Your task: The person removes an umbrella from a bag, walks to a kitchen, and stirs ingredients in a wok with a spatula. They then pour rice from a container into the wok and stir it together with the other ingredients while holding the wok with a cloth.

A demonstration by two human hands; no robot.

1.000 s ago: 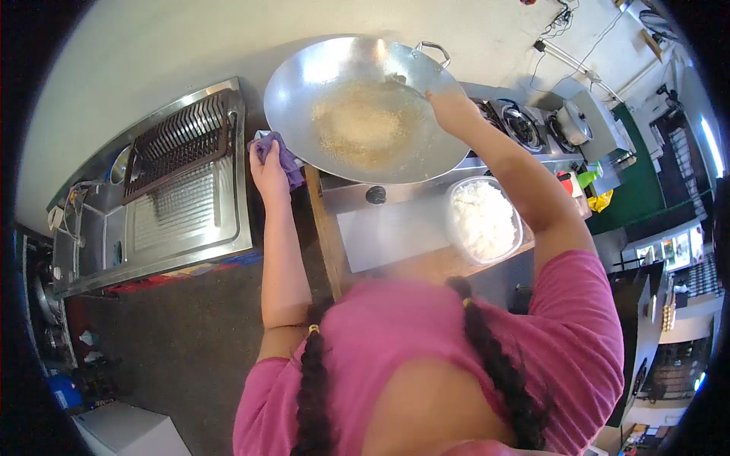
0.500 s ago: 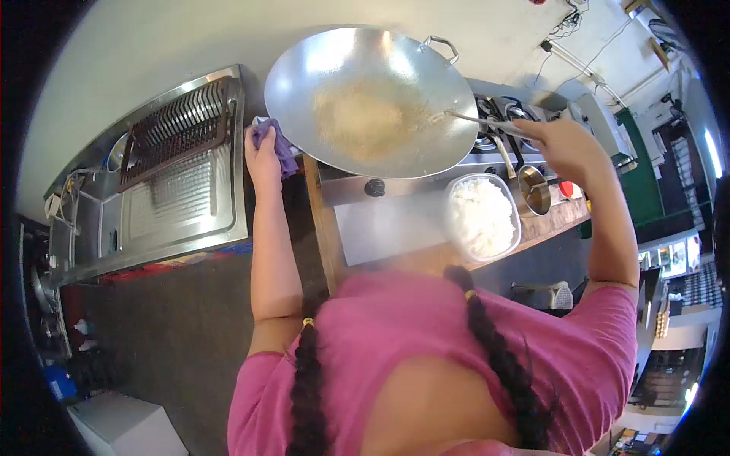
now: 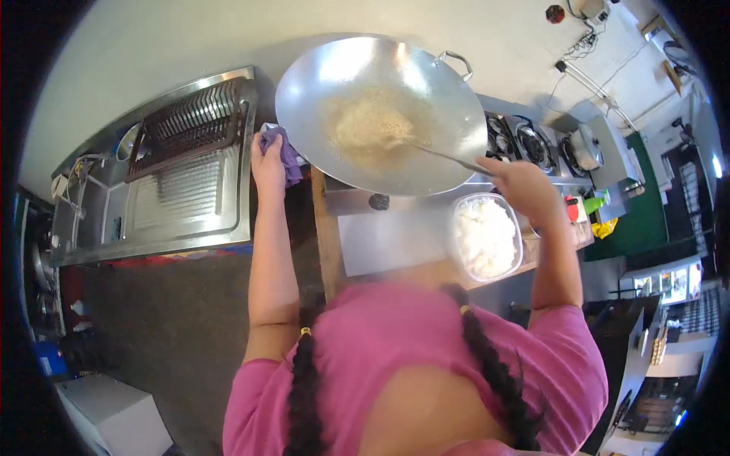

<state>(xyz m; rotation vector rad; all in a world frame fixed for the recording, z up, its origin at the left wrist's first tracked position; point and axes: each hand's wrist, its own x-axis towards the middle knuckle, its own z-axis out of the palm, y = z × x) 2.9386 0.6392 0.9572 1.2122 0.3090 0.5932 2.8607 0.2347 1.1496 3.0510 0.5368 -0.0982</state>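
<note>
A large steel wok point(image 3: 447, 95) stands on the stove, with pale golden, wet-looking food bits point(image 3: 372, 125) in its bottom. My left hand point(image 3: 268, 161) is closed around a folded purple cloth point(image 3: 290, 161) at the wok's left side; any handle under the cloth is mostly hidden. My right hand point(image 3: 525, 188) grips the handle of a long metal spatula point(image 3: 449, 157) over the wok's right rim. The spatula's head rests among the food near the centre and is hard to make out. Below the wok sits a clear plastic tub point(image 3: 519, 254) of white rice point(image 3: 485, 235).
To the left is a steel sink point(image 3: 182, 201) with a brown dish rack point(image 3: 186, 129) on it. More burners point(image 3: 534, 146) and a pot point(image 3: 585, 148) lie right of the wok. A green-capped bottle point(image 3: 595, 203) stands beyond my right forearm.
My right hand has moved left and down, carrying the spatula's head from the wok's right side to the food at its centre. My left hand still holds the cloth. The view has shifted slightly.
</note>
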